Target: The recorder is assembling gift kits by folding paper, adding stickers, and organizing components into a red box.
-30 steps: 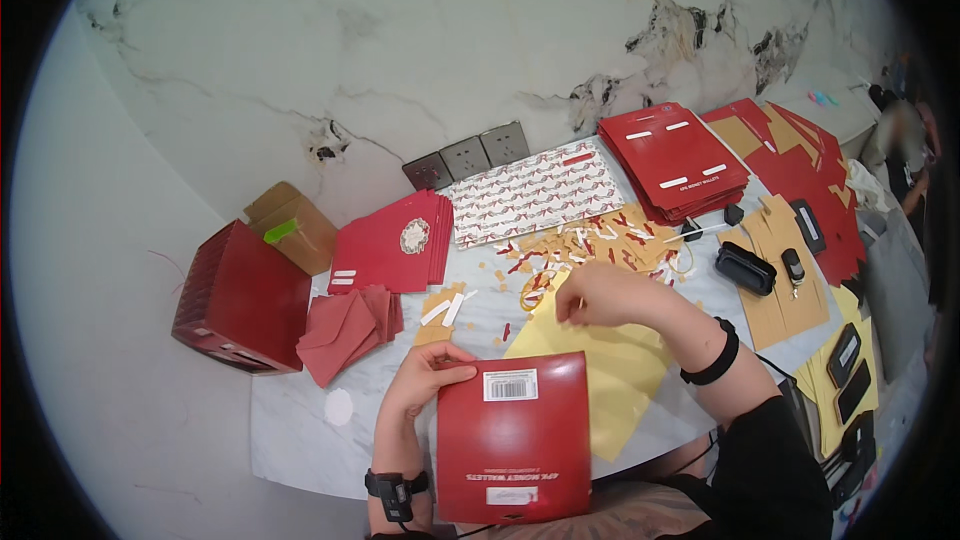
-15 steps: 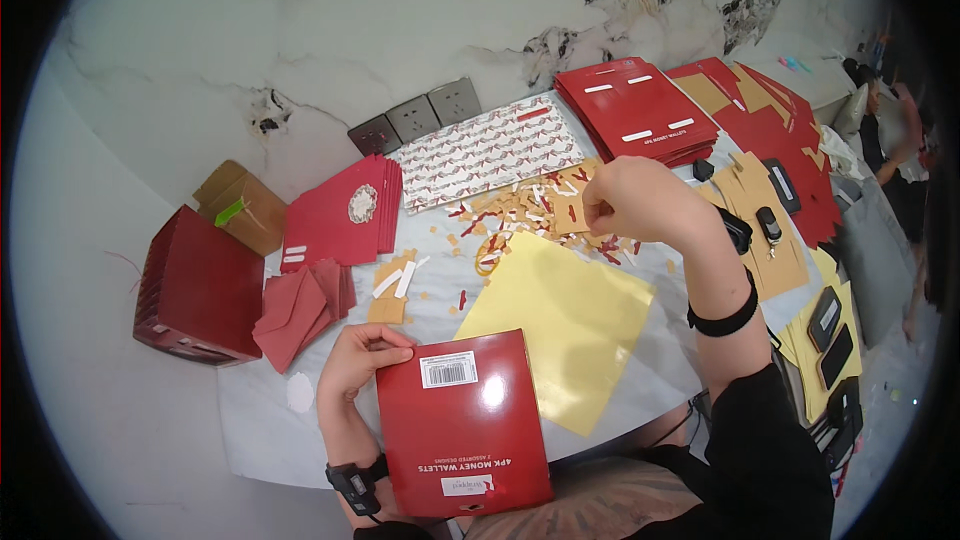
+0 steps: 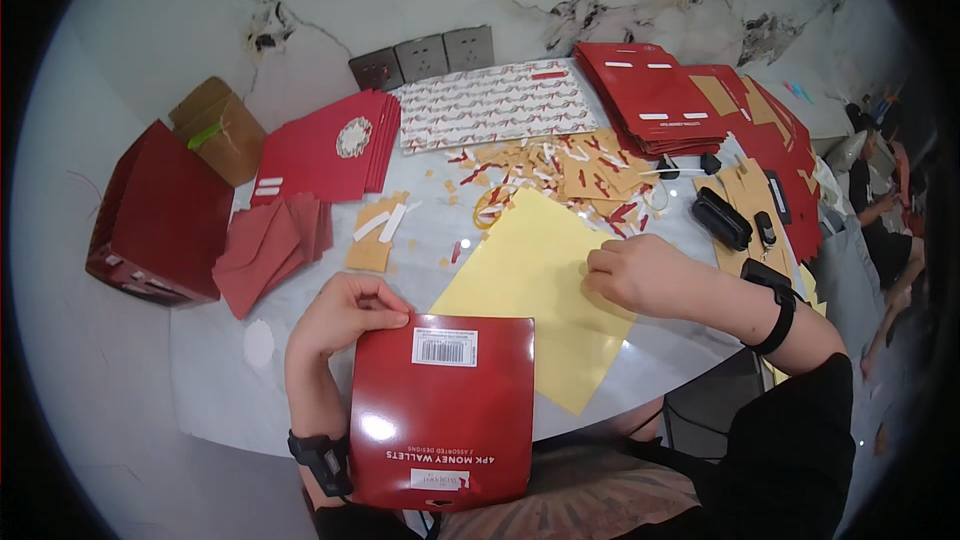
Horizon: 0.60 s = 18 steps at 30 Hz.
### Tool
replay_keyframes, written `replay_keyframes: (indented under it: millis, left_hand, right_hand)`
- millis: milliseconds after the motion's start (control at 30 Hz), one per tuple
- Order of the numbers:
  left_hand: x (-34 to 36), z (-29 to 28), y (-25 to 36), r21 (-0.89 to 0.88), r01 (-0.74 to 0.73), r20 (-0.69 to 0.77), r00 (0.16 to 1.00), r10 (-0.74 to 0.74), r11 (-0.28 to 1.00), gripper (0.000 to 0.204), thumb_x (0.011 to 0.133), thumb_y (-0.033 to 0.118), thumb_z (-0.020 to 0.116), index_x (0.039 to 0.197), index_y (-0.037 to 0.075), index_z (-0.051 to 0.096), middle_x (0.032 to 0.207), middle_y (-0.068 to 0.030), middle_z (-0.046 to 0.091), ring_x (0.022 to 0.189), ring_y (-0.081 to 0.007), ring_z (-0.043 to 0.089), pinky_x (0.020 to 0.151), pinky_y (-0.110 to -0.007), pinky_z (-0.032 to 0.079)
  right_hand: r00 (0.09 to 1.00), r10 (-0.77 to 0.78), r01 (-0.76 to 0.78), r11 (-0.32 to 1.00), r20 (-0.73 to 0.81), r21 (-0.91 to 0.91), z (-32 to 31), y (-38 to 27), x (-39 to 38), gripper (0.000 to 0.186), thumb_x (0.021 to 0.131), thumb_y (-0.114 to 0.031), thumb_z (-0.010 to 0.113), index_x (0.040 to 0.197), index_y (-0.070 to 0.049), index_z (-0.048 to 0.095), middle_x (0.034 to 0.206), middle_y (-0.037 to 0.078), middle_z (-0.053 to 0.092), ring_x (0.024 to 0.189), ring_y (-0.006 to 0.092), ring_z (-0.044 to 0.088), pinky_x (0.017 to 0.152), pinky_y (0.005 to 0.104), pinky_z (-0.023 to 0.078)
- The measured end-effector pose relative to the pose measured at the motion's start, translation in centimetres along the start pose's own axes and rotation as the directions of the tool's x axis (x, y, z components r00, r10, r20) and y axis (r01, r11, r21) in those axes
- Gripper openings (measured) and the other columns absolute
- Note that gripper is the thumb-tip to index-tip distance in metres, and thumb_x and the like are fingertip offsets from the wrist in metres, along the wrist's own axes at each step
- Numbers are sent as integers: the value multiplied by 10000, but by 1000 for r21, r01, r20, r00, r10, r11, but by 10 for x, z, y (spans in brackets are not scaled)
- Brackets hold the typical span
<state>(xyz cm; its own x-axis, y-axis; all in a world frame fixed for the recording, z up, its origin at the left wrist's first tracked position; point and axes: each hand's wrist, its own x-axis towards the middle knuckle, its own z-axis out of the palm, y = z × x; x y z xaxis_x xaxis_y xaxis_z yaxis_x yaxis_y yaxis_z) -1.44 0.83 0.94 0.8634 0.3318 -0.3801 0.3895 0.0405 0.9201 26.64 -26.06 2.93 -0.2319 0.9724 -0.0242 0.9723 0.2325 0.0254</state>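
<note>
The work looks partway along. The packet (image 3: 440,410) stands at the near edge of the bench (image 3: 220,380), its two white labels in place, and it has not been laid with any stack. The left hand (image 3: 345,315) pinches it at the far left corner, thumb in front. The right hand (image 3: 640,275) is over the right part of the yellow sheet (image 3: 510,290), fingers bent; I cannot tell whether it pinches anything or touches the sheet. Two red stacks already lie gathered: the left stack (image 3: 310,150) and the far stack (image 3: 650,95). Loose scraps (image 3: 595,175) lie uncleared between sheet and far stack. How much is left to handle does not show.

Counted: one packet, one yellow sheet, one patterned sheet (image 3: 490,105) at the far side, one red box (image 3: 165,220) and one carton (image 3: 225,145) at the left, one white disc (image 3: 259,343) near left, one black case (image 3: 722,220) and one fob (image 3: 766,228) at the right, three socket plates (image 3: 423,59) on the far wall. The small envelopes (image 3: 270,245) number at least three, overlapping. The stacks' layers and the scraps are too many or too hidden to count.
</note>
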Motion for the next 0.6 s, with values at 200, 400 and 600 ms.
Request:
replay_keyframes:
  millis: [200,400,600]
  left_hand:
    - [6,3,-5,-4,-37,-25,999,37,999,70,810,-8,710,874,-19,688,882,-95,721,784,-108,665,720,-225,528]
    - [9,10,-6,17,-47,-146,988,49,999,81,809,13,719,881,-10,690,849,-69,712,765,-96,653,704,-218,515]
    - [17,15,-7,-1,-59,-189,980,57,998,79,812,-8,720,886,-6,690,862,-78,713,770,-103,663,707,-213,525]
  right_hand:
    - [978,-108,99,993,-178,-59,17,-1,1,88,701,-115,606,711,-61,538,757,54,509,679,194,596,544,328,513]
    - [983,-163,156,985,-90,-80,7,-2,13,86,697,-113,611,718,-60,547,758,52,514,668,202,594,554,331,516]
    - [981,-193,183,964,-35,-191,9,-6,13,91,706,-121,613,721,-54,554,769,50,527,672,195,596,575,329,522]
